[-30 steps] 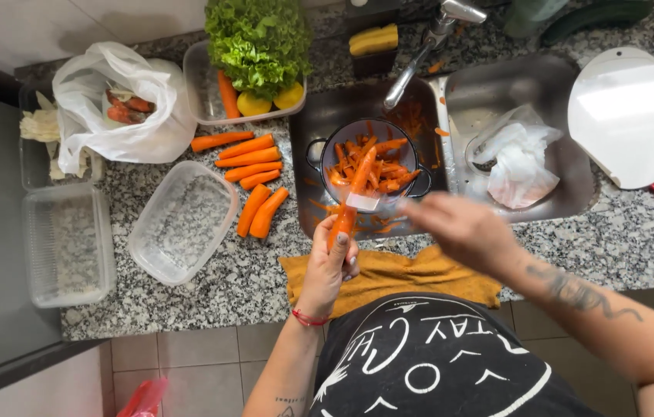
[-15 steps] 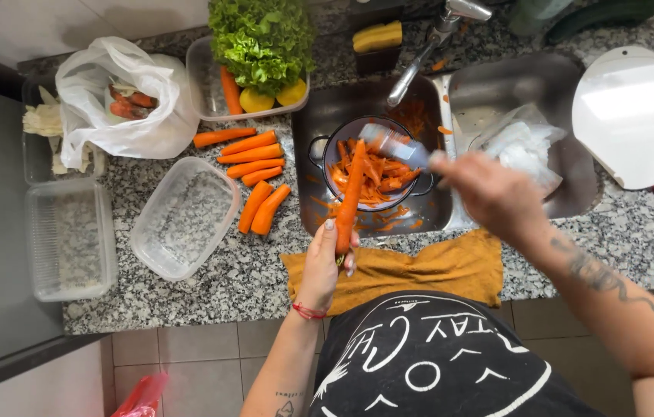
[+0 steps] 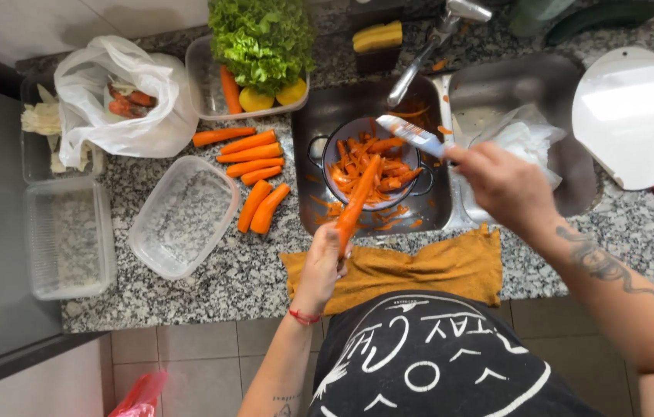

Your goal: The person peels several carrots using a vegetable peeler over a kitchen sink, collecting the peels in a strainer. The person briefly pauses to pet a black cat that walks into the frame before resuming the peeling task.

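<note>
Carrot in hand: long orange carrot (image 3: pixel 356 202), held slanted over the sink, tip toward 1 o'clock above the colander, butt end in the left hand.
Left hand: left hand (image 3: pixel 319 266) at 6 o'clock of the sink, fingers wrapped round the lower end of the carrot; red band on the wrist.
Right hand: right hand (image 3: pixel 503 185) at 3 o'clock of the colander, fingers closed on the handle of a peeler (image 3: pixel 412 135), whose head points toward 10 o'clock, above the colander and apart from the carrot.
Colander: round dark colander (image 3: pixel 372 164) in the left basin of the steel sink (image 3: pixel 435 208), filled with orange peelings; more peelings lie loose on the basin floor.
Peeled stock: row of carrots (image 3: pixel 250 174) on the granite worktop (image 3: pixel 211 289), at 9 o'clock of the sink.
Containers: two clear plastic tubs (image 3: pixel 182 216), at 9 o'clock of the carrots.
Bag: white plastic bag (image 3: pixel 122 104) at 10 o'clock, holding carrot scraps.
Greens: lettuce (image 3: pixel 261 38) in a tray at 12 o'clock.
Cloth: mustard cloth (image 3: pixel 412 266) over the worktop edge, just beside the left hand.
Board: white cutting board (image 3: pixel 632 116) at 3 o'clock.
</note>
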